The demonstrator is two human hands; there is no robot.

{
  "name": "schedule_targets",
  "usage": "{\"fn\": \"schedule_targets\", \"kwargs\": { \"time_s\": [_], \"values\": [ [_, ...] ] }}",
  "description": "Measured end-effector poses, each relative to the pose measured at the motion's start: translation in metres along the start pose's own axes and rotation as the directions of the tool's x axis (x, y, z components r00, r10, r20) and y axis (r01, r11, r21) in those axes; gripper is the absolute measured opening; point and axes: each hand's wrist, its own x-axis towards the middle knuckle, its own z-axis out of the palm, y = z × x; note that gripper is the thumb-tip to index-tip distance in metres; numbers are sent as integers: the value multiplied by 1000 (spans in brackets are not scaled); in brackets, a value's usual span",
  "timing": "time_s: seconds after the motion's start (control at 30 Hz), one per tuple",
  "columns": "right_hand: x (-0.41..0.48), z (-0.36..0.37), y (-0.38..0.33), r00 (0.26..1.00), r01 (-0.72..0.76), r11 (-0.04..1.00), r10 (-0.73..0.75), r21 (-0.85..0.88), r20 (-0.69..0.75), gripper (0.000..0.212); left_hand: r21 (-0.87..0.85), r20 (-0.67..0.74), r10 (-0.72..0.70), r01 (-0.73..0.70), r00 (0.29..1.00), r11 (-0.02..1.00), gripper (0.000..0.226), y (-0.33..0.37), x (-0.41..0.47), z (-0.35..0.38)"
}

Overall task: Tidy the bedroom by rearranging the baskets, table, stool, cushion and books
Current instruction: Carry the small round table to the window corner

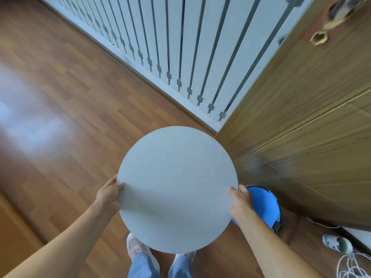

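The table [176, 187] hides its base; blurred fitting [339, 11], perhaps a handle.

- No text, label, brand, number or sign can be read anywhere in the view.
- Round grey table top [177, 189] — a plain surface with no lettering on it.
- Left shoe [136, 250] — a small dark mark on the upper, too blurred to read.
- Blue basket [265, 205] — a black tab at its rim, with nothing legible on it.

Glossy wood floor [80, 117]; striped wall [180, 37]; wooden door [311, 117]
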Motion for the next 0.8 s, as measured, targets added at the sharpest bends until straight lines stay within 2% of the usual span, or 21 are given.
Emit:
{"fn": "schedule_targets", "kwargs": {
  "time_s": [0.17,0.37,0.57,0.8],
  "values": [
    [-63,20,-38,996,47,999,-47,4,72,11,-55,-37,30,-32,999,998,41,47,-41,-37],
    [-134,49,-90,978,114,993,-118,35,174,19,-99,-3,85,-85,996,991,44,107,-88,-81],
    [-207,87,-139,948,182,982,-186,40,256,17,-187,-20,132,-133,991,973,41,169,-123,-127],
    [-274,130,-171,919,205,979,-189,-11,346,11,-288,-61,148,-159,987,944,39,219,-149,-183]
  ]
}}
